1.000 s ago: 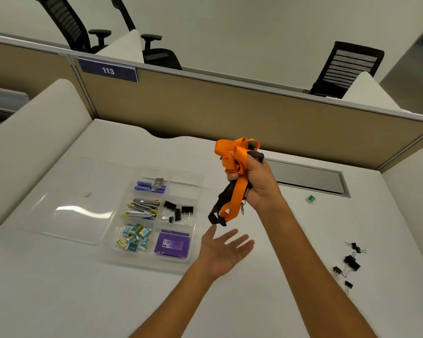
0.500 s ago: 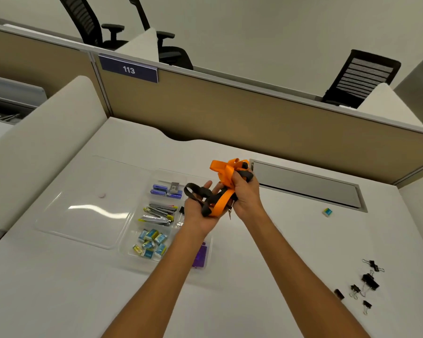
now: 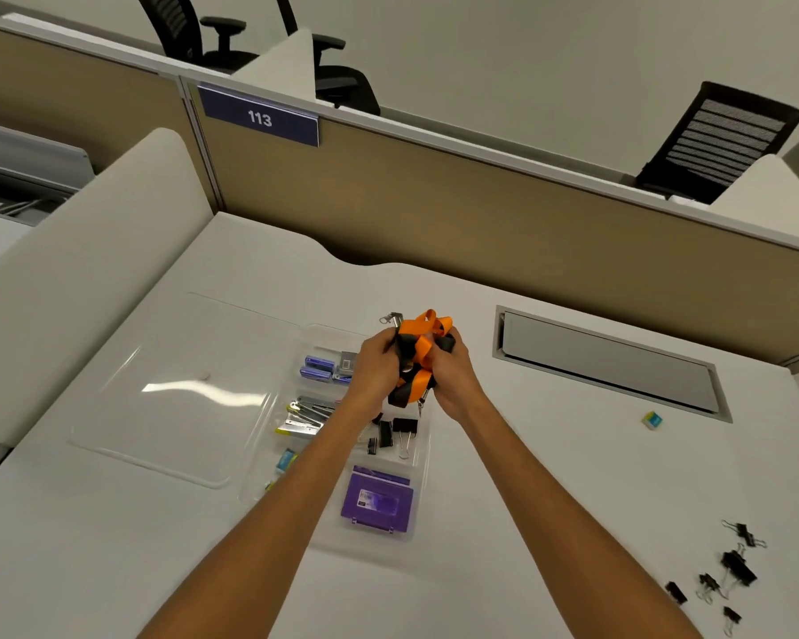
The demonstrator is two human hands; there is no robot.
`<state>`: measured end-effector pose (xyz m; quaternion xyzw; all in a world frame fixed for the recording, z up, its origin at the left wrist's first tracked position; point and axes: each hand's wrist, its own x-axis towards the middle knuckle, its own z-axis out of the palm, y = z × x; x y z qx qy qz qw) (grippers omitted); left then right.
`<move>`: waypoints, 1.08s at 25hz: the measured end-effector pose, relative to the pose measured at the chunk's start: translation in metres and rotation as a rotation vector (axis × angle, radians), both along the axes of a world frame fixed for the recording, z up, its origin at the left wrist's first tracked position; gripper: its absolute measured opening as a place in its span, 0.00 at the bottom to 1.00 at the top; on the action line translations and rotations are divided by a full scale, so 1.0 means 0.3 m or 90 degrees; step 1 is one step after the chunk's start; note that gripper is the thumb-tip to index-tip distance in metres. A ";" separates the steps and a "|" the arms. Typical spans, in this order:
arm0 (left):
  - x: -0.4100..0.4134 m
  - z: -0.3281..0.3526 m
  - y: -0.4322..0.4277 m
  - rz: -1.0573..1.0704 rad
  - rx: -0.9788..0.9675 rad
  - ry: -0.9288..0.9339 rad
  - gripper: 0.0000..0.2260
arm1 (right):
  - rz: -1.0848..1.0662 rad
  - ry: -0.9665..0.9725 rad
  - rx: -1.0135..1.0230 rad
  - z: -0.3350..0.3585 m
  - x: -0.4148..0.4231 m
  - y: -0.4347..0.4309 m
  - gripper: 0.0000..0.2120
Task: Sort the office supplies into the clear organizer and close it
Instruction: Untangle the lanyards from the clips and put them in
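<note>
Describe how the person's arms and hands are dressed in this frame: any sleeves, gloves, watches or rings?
Both arms are bare from the bottom edge of the frame up to the wrists: no sleeves show. The left hand and the right hand wear no gloves. No watch, bracelet or strap shows at either wrist, and no rings show on the visible fingers, though the fingers are partly hidden. No markings or cables are visible on either arm.

Binder clips [image 3: 729, 574] clutter the right; desk [image 3: 550, 477] between lies open.
</note>
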<state>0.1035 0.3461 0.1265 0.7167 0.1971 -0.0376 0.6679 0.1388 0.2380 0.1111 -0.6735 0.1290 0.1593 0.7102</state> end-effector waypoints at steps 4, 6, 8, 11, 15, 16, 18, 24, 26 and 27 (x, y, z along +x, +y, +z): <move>0.025 -0.035 0.007 -0.040 0.146 -0.037 0.11 | 0.005 0.022 -0.004 -0.031 0.033 -0.016 0.14; 0.029 -0.040 0.005 -0.028 0.187 -0.047 0.11 | -0.012 0.019 -0.025 -0.046 0.041 -0.019 0.11; 0.040 -0.039 0.010 -0.013 0.195 -0.059 0.10 | -0.025 0.003 -0.035 -0.054 0.048 -0.016 0.10; 0.065 -0.028 0.026 -0.009 0.200 -0.082 0.10 | -0.040 -0.046 -0.026 -0.044 0.065 -0.009 0.08; 0.104 0.002 0.049 -0.014 0.205 -0.130 0.11 | -0.071 -0.100 -0.006 -0.011 0.085 0.017 0.07; 0.112 0.005 0.054 -0.016 0.207 -0.134 0.12 | -0.074 -0.108 -0.004 -0.015 0.090 0.020 0.07; 0.118 -0.010 0.062 -0.027 0.213 -0.128 0.12 | -0.064 -0.120 -0.011 -0.028 0.087 0.018 0.07; 0.061 -0.132 0.059 -0.075 0.221 -0.082 0.13 | 0.094 -0.153 -0.163 -0.114 0.022 -0.045 0.05; 0.054 -0.145 0.054 -0.086 0.231 -0.069 0.13 | 0.151 -0.154 -0.261 -0.128 0.015 -0.052 0.10; 0.057 -0.149 0.054 -0.096 0.240 -0.064 0.13 | 0.178 -0.154 -0.301 -0.126 0.014 -0.049 0.12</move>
